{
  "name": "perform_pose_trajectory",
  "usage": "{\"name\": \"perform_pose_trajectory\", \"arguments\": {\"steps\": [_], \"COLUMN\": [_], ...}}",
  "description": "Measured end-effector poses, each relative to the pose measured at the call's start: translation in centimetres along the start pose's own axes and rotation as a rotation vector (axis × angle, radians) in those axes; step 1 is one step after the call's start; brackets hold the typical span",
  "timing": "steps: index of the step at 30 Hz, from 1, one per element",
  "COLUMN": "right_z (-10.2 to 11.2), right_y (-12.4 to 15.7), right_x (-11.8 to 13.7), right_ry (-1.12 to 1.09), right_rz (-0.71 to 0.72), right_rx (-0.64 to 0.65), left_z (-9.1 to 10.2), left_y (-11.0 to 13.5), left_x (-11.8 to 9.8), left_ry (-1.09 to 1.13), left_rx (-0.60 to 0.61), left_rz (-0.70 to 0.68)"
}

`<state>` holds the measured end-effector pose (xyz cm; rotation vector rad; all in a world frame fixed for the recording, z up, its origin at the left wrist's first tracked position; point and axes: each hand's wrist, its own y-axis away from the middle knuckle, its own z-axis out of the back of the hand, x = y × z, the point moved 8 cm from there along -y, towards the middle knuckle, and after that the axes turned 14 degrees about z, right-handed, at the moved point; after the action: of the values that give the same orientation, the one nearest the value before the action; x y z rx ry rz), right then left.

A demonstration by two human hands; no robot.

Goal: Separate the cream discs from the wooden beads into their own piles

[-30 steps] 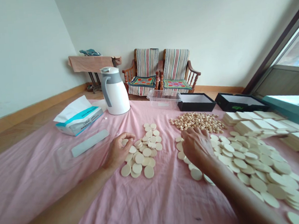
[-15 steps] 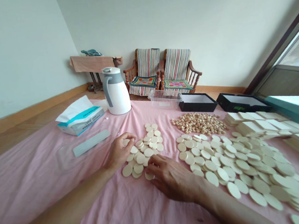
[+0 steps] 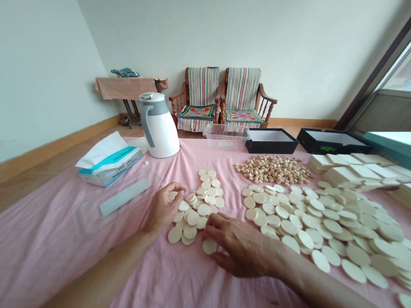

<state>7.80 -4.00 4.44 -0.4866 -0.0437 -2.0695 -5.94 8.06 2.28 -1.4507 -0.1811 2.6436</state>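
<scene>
Fingers beside a cream disc on pink cloth, armchairs beyond.

My left hand is curled, wrist bent, its fingertips drawn in toward the thumb. My right hand is palm down and reaches across toward the left, fingers loosely spread and bent at the knuckles, not touching the other hand. My bare left forearm and right forearm angle inward from the bottom corners of my view.
</scene>
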Motion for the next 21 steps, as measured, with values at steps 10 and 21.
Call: {"name": "perform_pose_trajectory", "arguments": {"steps": [10,21], "right_z": [4.1,7.4], "right_y": [2.5,8.4], "right_x": [-3.5,-10.2], "right_ry": [0.206,0.346], "right_rz": [-0.212,-0.596], "right_rx": [-0.17,-0.129], "left_z": [-0.1,0.0], "left_y": [0.2,0.2], "left_x": [-0.3,-0.5], "left_ry": [-0.024,-0.015], "left_rx": [0.015,0.003], "left_rz": [-0.007,-0.008]}}
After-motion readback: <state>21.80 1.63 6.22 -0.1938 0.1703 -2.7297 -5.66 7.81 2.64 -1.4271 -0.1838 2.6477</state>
